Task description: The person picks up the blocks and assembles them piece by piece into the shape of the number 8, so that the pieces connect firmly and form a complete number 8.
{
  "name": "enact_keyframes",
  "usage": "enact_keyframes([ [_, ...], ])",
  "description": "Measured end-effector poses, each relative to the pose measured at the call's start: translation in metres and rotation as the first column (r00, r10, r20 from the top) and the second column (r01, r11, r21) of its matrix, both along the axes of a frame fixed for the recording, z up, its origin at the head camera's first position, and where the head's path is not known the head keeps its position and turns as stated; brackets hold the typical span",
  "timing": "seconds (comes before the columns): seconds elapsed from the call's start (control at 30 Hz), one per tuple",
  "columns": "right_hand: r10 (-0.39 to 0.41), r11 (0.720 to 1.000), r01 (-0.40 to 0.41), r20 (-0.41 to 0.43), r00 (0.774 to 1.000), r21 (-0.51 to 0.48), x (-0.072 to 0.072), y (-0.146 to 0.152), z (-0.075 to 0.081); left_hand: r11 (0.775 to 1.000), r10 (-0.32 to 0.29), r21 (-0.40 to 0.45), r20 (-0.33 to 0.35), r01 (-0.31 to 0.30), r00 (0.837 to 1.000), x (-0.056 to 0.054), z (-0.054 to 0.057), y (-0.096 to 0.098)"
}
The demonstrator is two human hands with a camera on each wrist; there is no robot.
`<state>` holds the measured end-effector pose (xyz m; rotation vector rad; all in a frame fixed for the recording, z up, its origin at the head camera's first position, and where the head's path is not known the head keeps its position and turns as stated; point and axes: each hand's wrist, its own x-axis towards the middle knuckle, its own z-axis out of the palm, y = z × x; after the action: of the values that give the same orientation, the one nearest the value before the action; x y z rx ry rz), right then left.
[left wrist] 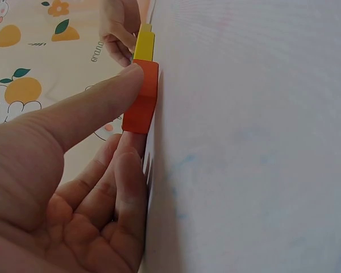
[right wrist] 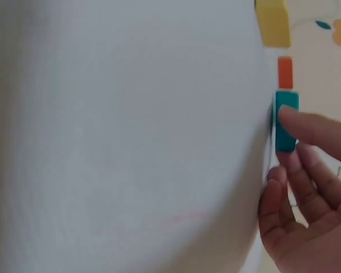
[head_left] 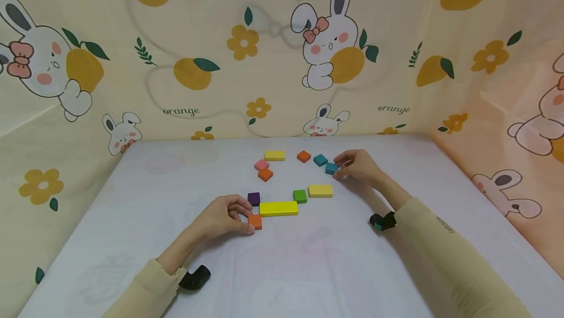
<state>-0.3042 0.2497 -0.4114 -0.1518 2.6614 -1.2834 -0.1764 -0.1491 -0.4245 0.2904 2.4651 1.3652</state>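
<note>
Pinching orange block [head_left: 255,222], left hand [head_left: 222,216]; teal block [head_left: 331,169], right hand [head_left: 360,167]. Long yellow block [head_left: 279,209] between. Likely light, rigid; best gripped opposite sides.

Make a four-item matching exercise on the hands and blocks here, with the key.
1. left hand
2. right hand
3. pink block
4. green block

A. at the long yellow block's far right corner
B. pinching a teal block
C. just behind an orange block in the head view
D. pinching the nearest orange block

Pairs: 1-D, 2-B, 3-C, 4-A
</note>
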Motion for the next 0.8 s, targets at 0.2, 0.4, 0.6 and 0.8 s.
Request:
enact_keyframes([
  [0.2, -0.03, 0.999, 0.031, -0.076, 0.997, 0.013, 0.014, -0.009, 0.012, 1.0, 0.0, 0.007, 0.004, 0.0, 1.0, 0.0, 0.0, -0.001],
  [0.4, -0.02, 1.0, 0.019, -0.138, 0.99, -0.011, 0.039, -0.027, 0.026, 1.0, -0.007, 0.016, 0.006, 0.007, 1.0, 0.0, 0.0, -0.001],
  [0.6, 0.053, 0.993, -0.065, -0.129, 0.99, -0.094, 0.069, -0.049, 0.035, 1.0, -0.015, 0.012, -0.003, 0.015, 1.0, 0.001, 0.001, -0.002],
  [0.8, 0.113, 0.983, -0.127, -0.105, 0.988, -0.135, 0.096, -0.072, 0.038, 1.0, -0.026, 0.016, -0.004, 0.026, 1.0, 0.0, 0.001, -0.003],
])
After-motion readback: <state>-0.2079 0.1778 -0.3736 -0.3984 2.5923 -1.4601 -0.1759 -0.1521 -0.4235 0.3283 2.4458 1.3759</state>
